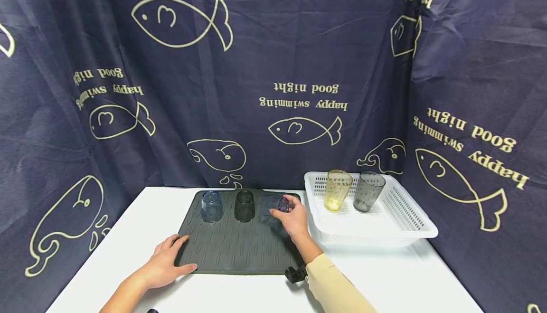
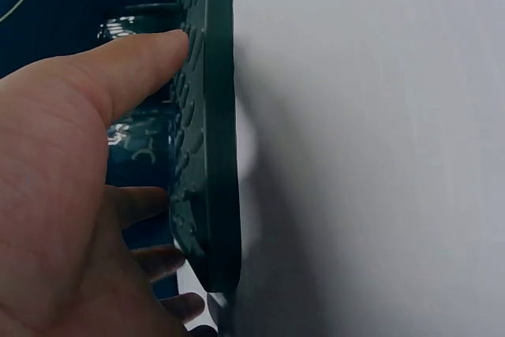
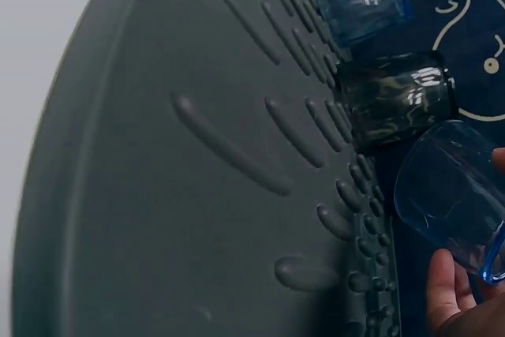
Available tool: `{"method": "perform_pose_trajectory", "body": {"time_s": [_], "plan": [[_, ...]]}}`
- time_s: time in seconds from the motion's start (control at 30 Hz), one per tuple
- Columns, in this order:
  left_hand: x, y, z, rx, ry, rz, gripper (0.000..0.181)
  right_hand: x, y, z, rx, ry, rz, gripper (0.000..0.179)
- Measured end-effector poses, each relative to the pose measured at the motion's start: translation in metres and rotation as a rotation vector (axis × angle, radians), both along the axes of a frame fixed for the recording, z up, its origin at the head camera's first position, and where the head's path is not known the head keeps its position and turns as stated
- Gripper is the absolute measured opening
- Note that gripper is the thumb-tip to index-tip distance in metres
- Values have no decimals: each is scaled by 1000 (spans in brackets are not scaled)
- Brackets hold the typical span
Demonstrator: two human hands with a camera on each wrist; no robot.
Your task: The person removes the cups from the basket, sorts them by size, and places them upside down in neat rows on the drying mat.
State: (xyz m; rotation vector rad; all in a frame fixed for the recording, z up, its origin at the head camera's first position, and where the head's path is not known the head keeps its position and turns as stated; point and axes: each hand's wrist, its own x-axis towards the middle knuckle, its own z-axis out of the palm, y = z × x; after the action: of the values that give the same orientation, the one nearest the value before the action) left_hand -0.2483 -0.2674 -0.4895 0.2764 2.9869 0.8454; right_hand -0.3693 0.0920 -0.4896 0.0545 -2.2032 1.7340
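Note:
My right hand holds a clear glass with a blue rim by its rim end. The glass is tipped on its side, base toward the left, over the back right of a dark grey ridged mat. On the mat's back part stand a blue glass and a dark grey-green glass, wider ends down. At the mat's front left corner is my left hand, fingers spread, holding nothing. In the left wrist view its thumb lies over the mat's edge.
Right of the mat sits a white perforated basket. It holds a yellow glass and a grey glass, both upright. Dark curtain with fish drawings encloses the white table. A black object is at my right wrist.

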Motion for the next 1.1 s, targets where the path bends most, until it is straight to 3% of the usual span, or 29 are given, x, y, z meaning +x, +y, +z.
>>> {"method": "perform_pose_trajectory", "body": {"time_s": [0.3,0.53,0.7,1.1], "plan": [[-3,-6,-5,-112,-20,52,100,-8,1,1,24,0,-2,65],[-6,-11,-10,-131,-27,61,102,-16,3,-1,35,-5,-43,65],[-7,-11,-9,-164,-46,64,104,-18,5,1,88,41,-92,62],[-6,-11,-8,-169,-54,80,109,-21,8,2,92,64,-74,58]]}}
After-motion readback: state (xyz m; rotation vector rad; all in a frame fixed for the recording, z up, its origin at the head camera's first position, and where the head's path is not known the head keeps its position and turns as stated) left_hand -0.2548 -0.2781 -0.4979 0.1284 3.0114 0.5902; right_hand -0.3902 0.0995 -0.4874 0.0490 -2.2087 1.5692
